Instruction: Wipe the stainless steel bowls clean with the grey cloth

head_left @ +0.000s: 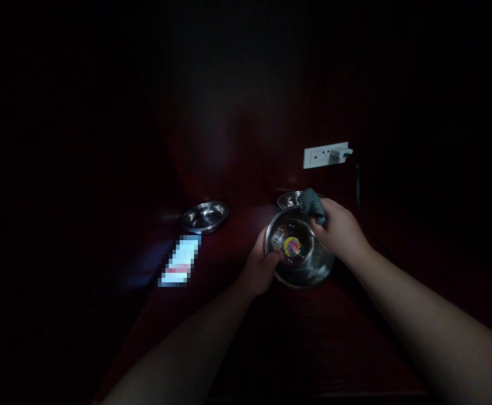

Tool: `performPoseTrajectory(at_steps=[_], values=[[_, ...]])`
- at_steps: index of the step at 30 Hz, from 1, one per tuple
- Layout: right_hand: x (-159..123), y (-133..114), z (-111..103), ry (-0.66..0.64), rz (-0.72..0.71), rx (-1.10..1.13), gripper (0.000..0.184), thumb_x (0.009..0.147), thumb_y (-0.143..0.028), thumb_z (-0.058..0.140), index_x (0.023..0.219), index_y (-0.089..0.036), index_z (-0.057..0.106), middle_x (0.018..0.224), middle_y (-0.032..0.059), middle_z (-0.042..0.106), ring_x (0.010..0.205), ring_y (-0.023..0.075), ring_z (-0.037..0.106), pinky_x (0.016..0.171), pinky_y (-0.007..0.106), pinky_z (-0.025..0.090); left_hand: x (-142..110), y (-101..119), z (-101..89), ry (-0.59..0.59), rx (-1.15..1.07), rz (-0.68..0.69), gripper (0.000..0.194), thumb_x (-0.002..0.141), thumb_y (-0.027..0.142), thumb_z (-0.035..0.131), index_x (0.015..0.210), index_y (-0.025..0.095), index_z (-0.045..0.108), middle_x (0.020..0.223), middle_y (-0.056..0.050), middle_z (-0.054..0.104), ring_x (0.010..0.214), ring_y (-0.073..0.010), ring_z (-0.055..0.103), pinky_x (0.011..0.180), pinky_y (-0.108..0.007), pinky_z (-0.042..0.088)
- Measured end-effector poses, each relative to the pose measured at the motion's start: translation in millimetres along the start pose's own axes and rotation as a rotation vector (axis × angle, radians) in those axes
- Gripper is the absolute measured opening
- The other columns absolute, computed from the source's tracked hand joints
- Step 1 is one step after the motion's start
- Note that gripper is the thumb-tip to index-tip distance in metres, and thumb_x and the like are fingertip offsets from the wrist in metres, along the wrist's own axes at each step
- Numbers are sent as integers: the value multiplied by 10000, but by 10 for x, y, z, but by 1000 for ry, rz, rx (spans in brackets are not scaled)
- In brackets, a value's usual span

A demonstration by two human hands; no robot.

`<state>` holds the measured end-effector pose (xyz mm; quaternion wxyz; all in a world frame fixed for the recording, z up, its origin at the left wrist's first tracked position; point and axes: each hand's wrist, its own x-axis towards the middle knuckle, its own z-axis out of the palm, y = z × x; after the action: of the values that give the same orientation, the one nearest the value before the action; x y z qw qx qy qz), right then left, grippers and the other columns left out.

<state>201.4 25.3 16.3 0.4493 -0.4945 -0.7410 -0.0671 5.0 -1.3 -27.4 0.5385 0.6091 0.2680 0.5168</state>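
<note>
A shiny metal bowl point(313, 269) with a round yellow and pink sticker inside is tilted so that its inside faces me. My left hand point(263, 264) grips the bowl's left rim, thumb inside and the other fingers hidden behind it. At the upper right rim, my right hand point(341, 230) is closed on a dark grey-green cloth point(312, 205), which bunches up over the edge of the bowl. Partly hidden behind the bowl and cloth is a second metal dish point(287, 199). Whether the bowl touches the table cannot be made out.
On the dark red table point(229, 315), a shallow metal dish point(205, 217) sits to the left. A glowing, pixelated screen point(181, 261) lies in front of it. The back wall carries a white power socket point(324, 156) with a plug in it and a cable point(358, 185) nearby. Surroundings are very dark.
</note>
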Motion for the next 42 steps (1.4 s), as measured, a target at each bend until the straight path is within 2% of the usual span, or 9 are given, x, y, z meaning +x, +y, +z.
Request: performPoseTrajectory(at_steps=[5,15,23,34,42], values=[[-5,-26,-7,38,12,52,145,762,-160,521,895,-200,565,916,100,633,880,279,610,792,417,492,-21,9,-11,-30,-19,12,579,827,304,614,1360,207,410,1378,-116,528,1263,-291,497,1045,-454,404],[-12,-75,7,100,-103,66,178,715,-126,528,876,-192,565,882,98,623,859,279,597,773,420,493,-62,39,-19,-100,-92,-3,646,797,356,675,1351,195,384,1348,-130,535,1243,-309,502,1028,-455,402],[-13,-102,-9,108,-178,94,211,725,-109,524,915,-191,569,923,105,635,898,278,596,807,429,491,-59,-31,-4,-46,-125,-12,634,805,312,657,1362,197,377,1313,-110,564,1199,-280,533,1018,-427,406],[-11,-77,4,104,-149,123,197,718,-111,532,891,-199,565,904,92,626,884,274,596,795,415,486,-49,-77,-32,-5,-79,-14,581,832,273,585,1375,214,387,1330,-94,556,1209,-268,523,1036,-421,384],[1,-32,11,116,-92,137,114,706,-143,544,798,-209,529,810,62,590,771,242,585,695,362,475,-39,-46,-22,36,-31,34,568,829,268,564,1371,201,406,1306,-98,568,1204,-273,522,1037,-426,384]])
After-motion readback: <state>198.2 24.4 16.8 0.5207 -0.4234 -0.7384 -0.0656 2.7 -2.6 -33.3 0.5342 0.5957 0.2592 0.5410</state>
